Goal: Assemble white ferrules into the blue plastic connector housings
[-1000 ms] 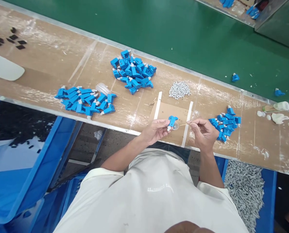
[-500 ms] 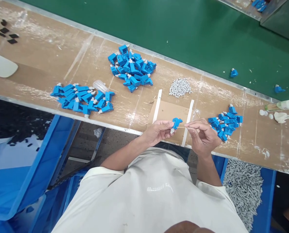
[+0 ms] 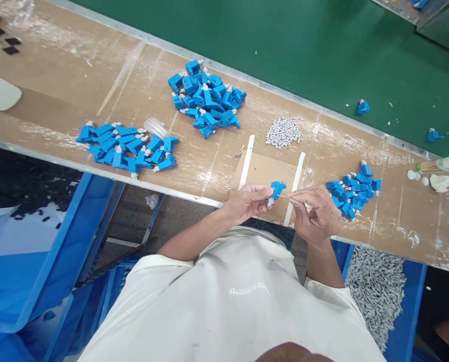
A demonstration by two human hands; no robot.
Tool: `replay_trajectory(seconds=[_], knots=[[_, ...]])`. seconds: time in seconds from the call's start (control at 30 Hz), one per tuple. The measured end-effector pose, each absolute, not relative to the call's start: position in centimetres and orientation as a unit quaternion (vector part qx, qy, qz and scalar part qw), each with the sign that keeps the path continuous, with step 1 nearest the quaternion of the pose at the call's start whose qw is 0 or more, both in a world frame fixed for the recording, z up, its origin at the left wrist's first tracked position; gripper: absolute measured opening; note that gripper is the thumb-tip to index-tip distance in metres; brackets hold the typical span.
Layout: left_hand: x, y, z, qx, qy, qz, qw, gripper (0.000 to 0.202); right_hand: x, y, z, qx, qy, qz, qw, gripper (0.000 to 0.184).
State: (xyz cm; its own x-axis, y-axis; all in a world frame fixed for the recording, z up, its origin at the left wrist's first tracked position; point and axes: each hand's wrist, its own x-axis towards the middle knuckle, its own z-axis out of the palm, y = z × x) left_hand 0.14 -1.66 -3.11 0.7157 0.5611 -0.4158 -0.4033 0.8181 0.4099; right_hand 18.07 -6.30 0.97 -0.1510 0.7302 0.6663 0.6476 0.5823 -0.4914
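My left hand [image 3: 250, 202] pinches a small blue plastic part [image 3: 277, 189] with a whitish piece at its lower end. Between the thumb and fingers of my right hand [image 3: 317, 208] is a thin wooden toothpick [image 3: 284, 195], its tip at the side of the blue part; whether it touches or enters cannot be made out. Both hands are over a cardboard sheet [image 3: 267, 168] with white tape strips at its sides. Just beyond the sheet lies a heap of small grey pieces [image 3: 283, 132]. A pile of blue parts [image 3: 354, 191] sits right of my right hand.
More blue parts lie in a back pile [image 3: 209, 98] and a left pile [image 3: 128, 148]. At the right is a toothpick container [image 3: 441, 165]. A blue bin of grey pieces [image 3: 377, 291] stands below the table edge. Behind runs a green surface [image 3: 209, 30] with two loose blue parts.
My hands stay nearly in place, with the blue part and toothpick still held. The blue part has turned slightly against the toothpick tip. The camera view has shifted a little.
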Motion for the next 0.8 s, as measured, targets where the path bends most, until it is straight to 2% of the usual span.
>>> replay_trajectory(seconds=[0.13,0.27,0.33,0.57,0.8], knots=[[0.1,-1.6,-3.4,0.137,0.258,0.263,0.919,0.045,17.9,-6.2,0.9,-0.445,-0.759,0.062,0.472,0.015],[-0.2,-1.4,-3.6,0.107,0.254,0.257,0.926,0.038,18.2,-5.9,0.6,-0.477,-0.679,0.087,0.551,0.003],[-0.5,-1.3,-3.6,0.092,0.259,0.258,0.926,0.033,18.7,-5.7,0.1,-0.509,-0.637,0.097,0.57,0.006],[-2.6,-0.9,-2.5,0.111,0.265,0.327,0.9,0.028,19.2,-5.7,-2.5,-0.593,-0.663,0.166,0.426,0.014],[-5.0,-0.5,-2.4,0.169,0.249,0.399,0.866,0.036,22.6,-1.4,-2.2,-0.665,-0.638,0.157,0.355,0.026]])
